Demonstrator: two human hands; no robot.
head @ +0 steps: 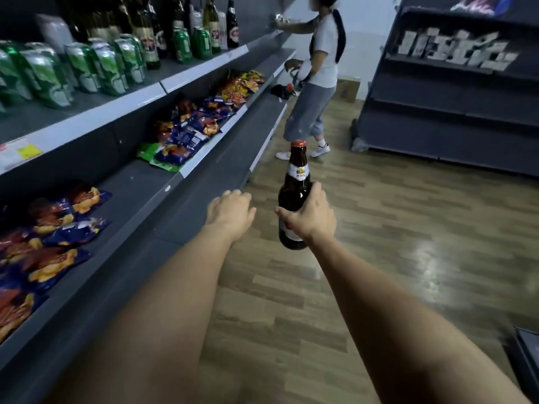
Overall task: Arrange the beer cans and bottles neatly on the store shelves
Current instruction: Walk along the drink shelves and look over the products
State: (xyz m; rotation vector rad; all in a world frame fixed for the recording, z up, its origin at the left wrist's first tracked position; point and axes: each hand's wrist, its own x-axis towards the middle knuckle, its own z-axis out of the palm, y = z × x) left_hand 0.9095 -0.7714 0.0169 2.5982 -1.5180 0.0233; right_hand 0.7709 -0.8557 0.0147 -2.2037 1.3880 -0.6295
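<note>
- Grip of the right hand (310,218): fingers and thumb wrapped round the lower body of a brown bottle (294,193), holding it upright in the air above the wood floor (379,228), off any shelf.
- Bottle details: red cap, white neck label, another pale label partly hidden under the fingers.
- Left hand (230,212): just beside the bottle, not touching it, fingers loosely curled downward with nothing in them, over the edge of the lower shelf (186,205).
- Top shelf (116,112): green cans (46,74) stand in rows at the left, with more cans and tall dark bottles (145,27) farther along toward the back.
- Middle shelf (140,182): snack bags (186,132), mostly blue and orange, lie in loose heaps, more of them near the left edge.
- Aisle end: a person (318,71) in a white top stands reaching toward the top shelf.
- Right side: a dark shelf unit (449,112), well apart from the hands.
</note>
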